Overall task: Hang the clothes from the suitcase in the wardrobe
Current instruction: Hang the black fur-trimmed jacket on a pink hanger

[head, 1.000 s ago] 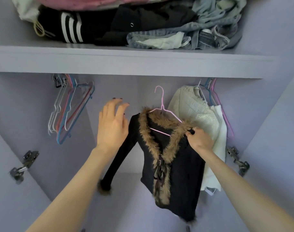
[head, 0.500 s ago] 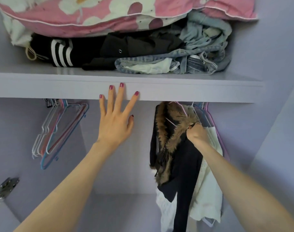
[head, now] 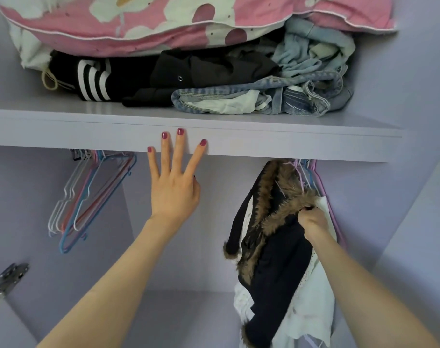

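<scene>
Left hand (head: pixel 173 194) flat against shelf edge (head: pixel 289 146), right hand (head: pixel 313 221) gripping fur-trimmed cardigan (head: pixel 279 247).

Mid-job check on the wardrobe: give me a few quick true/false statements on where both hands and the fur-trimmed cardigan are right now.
1. The left hand lies flat with spread fingers against the shelf's front edge. True.
2. The right hand hangs free, holding nothing. False: its grip is closed on the fur collar of the black cardigan.
3. The cardigan hangs at the right, beside a white garment. True.
4. The empty hangers are bunched at the right. False: they hang at the left.
5. Folded clothes lie on the shelf under a pink floral quilt. True.
</scene>
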`<action>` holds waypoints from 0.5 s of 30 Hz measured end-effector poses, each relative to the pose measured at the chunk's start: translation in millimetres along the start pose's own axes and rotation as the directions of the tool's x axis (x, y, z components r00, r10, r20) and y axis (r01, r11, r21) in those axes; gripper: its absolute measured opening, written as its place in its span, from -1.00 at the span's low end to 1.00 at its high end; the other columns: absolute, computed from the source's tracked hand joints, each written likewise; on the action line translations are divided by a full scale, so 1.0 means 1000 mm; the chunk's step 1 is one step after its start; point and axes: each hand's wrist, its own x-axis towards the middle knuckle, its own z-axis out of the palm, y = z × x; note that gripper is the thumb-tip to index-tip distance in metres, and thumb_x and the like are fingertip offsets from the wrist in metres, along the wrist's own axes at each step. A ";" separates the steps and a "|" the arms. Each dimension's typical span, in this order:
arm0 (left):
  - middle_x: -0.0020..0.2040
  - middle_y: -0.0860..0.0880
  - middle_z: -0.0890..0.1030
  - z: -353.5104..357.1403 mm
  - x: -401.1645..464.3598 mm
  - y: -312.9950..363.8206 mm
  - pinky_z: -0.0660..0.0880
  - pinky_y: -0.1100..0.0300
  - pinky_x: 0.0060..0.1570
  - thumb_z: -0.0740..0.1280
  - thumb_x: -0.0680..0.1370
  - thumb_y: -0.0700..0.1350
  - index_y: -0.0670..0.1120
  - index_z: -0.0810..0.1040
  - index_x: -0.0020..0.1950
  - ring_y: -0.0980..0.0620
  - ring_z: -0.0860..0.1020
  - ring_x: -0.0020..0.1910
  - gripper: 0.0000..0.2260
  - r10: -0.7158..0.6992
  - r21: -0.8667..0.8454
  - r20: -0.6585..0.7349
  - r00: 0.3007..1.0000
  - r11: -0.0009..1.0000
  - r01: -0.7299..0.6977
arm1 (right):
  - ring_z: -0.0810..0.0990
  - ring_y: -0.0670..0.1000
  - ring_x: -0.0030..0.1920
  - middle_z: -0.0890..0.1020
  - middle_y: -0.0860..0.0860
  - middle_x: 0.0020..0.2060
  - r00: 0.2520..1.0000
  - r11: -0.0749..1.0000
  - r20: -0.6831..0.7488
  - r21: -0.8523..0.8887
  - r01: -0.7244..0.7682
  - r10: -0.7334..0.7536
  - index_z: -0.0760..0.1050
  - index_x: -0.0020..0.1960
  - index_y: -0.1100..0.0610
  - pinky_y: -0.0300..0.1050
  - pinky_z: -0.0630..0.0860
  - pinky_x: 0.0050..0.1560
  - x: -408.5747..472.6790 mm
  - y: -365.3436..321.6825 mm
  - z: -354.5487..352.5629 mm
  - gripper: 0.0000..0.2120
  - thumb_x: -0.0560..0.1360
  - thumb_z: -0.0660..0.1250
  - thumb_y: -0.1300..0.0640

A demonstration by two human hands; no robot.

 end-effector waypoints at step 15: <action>0.49 -0.16 0.16 -0.047 -0.087 0.035 0.30 -0.07 0.34 0.15 0.59 -0.20 -0.12 0.15 0.49 -0.16 0.15 0.46 -0.54 -0.052 -0.322 0.552 0.832 0.907 0.270 | 0.45 0.19 0.27 0.47 0.18 0.28 0.987 0.935 0.081 -0.319 0.155 -0.135 0.30 0.38 0.27 -0.06 0.41 0.16 -0.095 0.041 -0.033 -0.58 0.61 0.12 0.04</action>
